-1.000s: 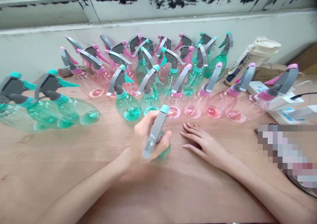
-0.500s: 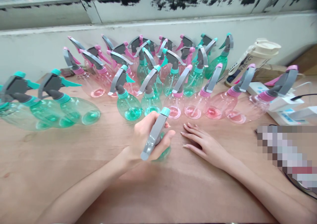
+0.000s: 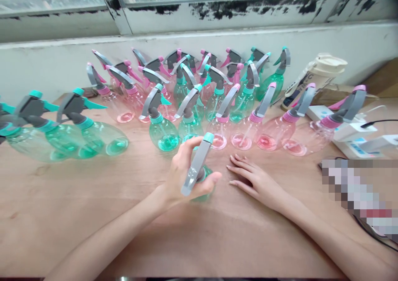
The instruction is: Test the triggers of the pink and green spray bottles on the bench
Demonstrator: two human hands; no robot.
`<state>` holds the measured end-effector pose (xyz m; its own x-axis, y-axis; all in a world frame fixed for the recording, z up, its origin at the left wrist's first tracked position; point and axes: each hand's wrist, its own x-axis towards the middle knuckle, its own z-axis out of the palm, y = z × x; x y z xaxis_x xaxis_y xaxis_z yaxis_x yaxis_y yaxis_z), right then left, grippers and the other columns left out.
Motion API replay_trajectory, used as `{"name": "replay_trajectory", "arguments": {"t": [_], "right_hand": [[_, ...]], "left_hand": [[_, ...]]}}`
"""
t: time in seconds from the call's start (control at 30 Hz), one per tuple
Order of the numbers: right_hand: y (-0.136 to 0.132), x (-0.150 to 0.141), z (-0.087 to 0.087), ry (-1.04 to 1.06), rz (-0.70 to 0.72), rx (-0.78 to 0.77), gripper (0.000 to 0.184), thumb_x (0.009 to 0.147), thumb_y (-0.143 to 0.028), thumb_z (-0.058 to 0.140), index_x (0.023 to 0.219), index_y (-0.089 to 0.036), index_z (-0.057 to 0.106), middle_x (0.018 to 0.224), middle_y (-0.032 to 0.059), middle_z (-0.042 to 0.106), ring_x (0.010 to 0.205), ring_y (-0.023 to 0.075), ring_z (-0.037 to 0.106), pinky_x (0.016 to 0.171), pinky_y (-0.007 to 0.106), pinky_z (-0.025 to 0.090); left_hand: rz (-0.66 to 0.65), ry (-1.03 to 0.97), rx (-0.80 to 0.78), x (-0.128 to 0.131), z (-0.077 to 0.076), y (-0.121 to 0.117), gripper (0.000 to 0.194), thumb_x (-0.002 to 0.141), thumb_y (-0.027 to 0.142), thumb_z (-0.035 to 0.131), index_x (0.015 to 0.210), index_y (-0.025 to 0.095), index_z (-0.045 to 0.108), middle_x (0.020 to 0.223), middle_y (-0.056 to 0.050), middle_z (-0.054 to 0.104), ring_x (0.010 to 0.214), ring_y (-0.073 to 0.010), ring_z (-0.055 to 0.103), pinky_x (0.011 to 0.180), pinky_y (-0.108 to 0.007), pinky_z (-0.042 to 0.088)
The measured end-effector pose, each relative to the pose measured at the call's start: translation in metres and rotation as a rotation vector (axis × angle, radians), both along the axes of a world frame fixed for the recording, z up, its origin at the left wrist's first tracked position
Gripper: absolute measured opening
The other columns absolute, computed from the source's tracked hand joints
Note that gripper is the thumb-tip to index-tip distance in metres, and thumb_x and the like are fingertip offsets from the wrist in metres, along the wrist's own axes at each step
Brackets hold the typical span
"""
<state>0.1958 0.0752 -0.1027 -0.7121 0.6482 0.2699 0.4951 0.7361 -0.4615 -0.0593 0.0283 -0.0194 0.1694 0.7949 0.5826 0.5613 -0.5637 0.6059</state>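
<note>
My left hand [image 3: 177,175] is around the head and neck of a green spray bottle [image 3: 197,164] with a grey top and a turquoise nozzle. The forefinger reaches forward beside the nozzle, and the thumb sticks out to the right below it. The trigger and much of the clear green body are hidden by the hand and the sprayer head. Flat on the wooden table [image 3: 236,239], to the right of that bottle, lies my right hand [image 3: 256,181], fingers stretched out and holding nothing.
Ahead stand several green spray bottles [image 3: 164,134] and pink spray bottles [image 3: 274,132] in rows. More green spray bottles [image 3: 102,140] are at left. At right are a cream tumbler [image 3: 323,71], white power strips [image 3: 357,146] with cables, and a blurred-out object [image 3: 357,194].
The forefinger of my left hand has gone from curled in to stretched forward, and the sprayer head has shifted slightly. My right hand stays put. The camera view has tilted up a little.
</note>
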Motion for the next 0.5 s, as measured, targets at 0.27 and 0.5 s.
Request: {"name": "replay_trajectory", "arguments": {"t": [0.27,0.5], "right_hand": [[0.0,0.0,0.0,-0.01,0.005,0.006,0.044,0.097,-0.039,0.054,0.138,-0.024,0.057,0.151,0.0105,0.048,0.142,0.0296,0.04,0.115,0.056,0.036],[0.0,0.002,-0.006,0.007,0.001,0.018,0.045,0.096,-0.039,0.055,0.138,-0.027,0.057,0.15,0.0088,0.05,0.14,0.031,0.042,0.115,0.058,0.036]], "left_hand": [[0.067,-0.094,-0.084,-0.006,-0.009,-0.02,0.054,0.084,0.046,0.068,0.128,0.024,0.046,0.115,-0.012,0.064,0.104,-0.0275,0.066,0.09,-0.046,0.054],[0.292,0.001,-0.092,-0.024,-0.001,-0.05,0.016,0.087,0.032,0.069,0.096,0.02,0.063,0.089,-0.003,0.067,0.083,-0.0192,0.067,0.078,-0.033,0.055]]}}
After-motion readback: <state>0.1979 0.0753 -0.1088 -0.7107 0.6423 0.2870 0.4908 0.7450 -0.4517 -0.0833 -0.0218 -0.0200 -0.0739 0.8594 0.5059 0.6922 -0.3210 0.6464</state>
